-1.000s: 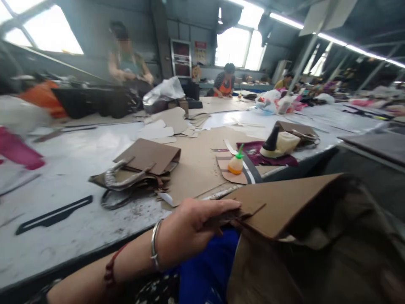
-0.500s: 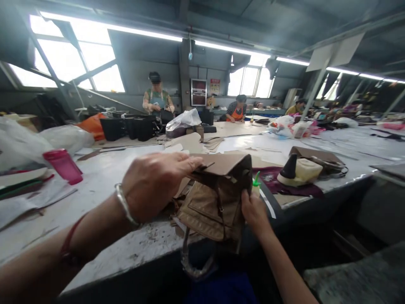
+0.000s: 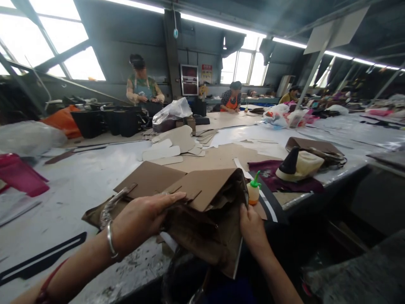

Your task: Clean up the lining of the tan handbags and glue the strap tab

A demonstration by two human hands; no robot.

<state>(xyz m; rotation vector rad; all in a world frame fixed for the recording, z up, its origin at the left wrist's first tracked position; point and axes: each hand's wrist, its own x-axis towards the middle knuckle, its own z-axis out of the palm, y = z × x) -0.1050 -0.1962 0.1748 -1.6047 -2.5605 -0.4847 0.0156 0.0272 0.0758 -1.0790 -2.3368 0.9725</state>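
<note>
I hold a tan handbag with its flap raised, just above the near edge of the grey worktable. My left hand, a silver bangle on its wrist, grips the bag's left side under the flap. Its right edge is pinched in my right hand. A second tan handbag with a metal handle lies on the table just behind it. A small glue bottle with a green cap stands right of the held bag.
A cream jug with a black cone spout lies on maroon fabric. A pink container sits at far left, cardboard patterns mid-table, black bags behind. Other people work at the far tables.
The bag has come down from in front of me to table-edge height and turned so its flap faces up. Both hands kept their grip on it. The camera tilted down slightly.
</note>
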